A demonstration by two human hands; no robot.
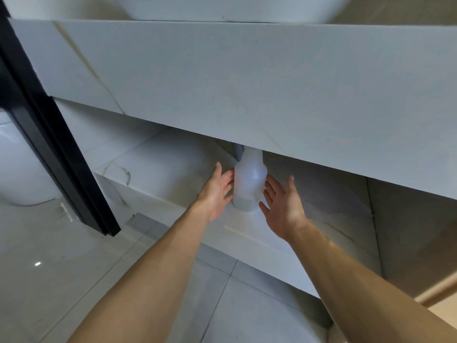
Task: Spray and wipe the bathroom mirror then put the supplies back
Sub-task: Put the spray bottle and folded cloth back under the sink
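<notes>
Hands (pixel 249 194) spread beside upright bottle (pixel 249 184)

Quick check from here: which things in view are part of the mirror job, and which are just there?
Job:
spray bottle upright on the lower shelf
left hand and right hand, open either side of it

Just there:
drain pipe
toilet
black door frame
</notes>
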